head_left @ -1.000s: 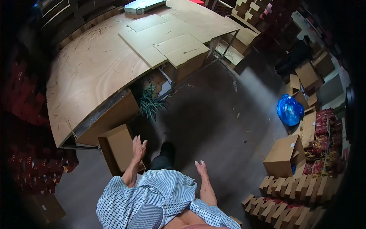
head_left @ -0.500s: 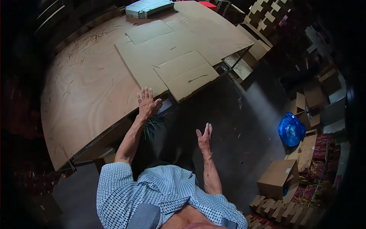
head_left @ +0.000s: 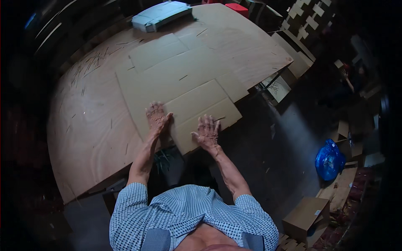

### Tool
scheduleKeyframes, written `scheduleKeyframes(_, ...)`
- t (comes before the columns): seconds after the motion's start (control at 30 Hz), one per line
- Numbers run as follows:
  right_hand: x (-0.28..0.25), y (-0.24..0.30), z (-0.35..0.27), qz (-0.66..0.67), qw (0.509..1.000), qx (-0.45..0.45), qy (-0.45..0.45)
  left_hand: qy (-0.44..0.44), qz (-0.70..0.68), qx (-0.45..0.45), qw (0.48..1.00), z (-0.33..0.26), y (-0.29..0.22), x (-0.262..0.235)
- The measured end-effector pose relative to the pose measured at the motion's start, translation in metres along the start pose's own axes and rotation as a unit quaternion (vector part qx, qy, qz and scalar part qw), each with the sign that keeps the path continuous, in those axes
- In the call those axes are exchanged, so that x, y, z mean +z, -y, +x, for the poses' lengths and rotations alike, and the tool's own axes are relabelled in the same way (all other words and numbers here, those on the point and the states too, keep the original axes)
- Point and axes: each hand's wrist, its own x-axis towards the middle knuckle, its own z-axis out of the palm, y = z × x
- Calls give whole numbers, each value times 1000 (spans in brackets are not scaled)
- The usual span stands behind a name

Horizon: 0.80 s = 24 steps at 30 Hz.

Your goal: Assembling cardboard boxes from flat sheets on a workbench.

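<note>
A: Here, the flattened cardboard (head_left: 184, 83) is seen on the plywood table (head_left: 88, 129), its near flap overhanging the edge.

B: Noted. Left hand (head_left: 156, 117) and right hand (head_left: 207, 131) are pressed flat on it, fingers spread; open floor (head_left: 268, 163) is seen rightward.

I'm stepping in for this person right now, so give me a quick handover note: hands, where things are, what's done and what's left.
Left hand: flat, fingers spread, on the flattened cardboard sheet, near its front edge.
Right hand: flat on the sheet's near flap, which overhangs the wooden table.
Neither hand grips anything.
Done: sheet lies unfolded on the table.
Left: sheet not yet folded or lifted.
Nearby: grey-blue flat pack at the far edge, blue bag and a small cardboard box on the floor, right.
</note>
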Motion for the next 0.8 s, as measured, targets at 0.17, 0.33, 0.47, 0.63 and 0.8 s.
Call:
scheduleKeyframes(0.17,23,-24,53,7,999,10,41,11,18,-15,1000,70,-29,9)
scheduleKeyframes(0.33,18,-34,93,45,997,15,63,-30,13,15,999,136,-49,25)
scheduleKeyframes(0.47,28,-40,115,53,997,38,45,-9,9,85,996,179,-81,27)
scheduleKeyframes(0.63,25,-70,117,22,997,69,19,-5,-33,246,969,168,-137,41)
scheduleKeyframes(0.8,-14,-163,27,-59,927,371,11,22,-111,376,920,66,-217,42)
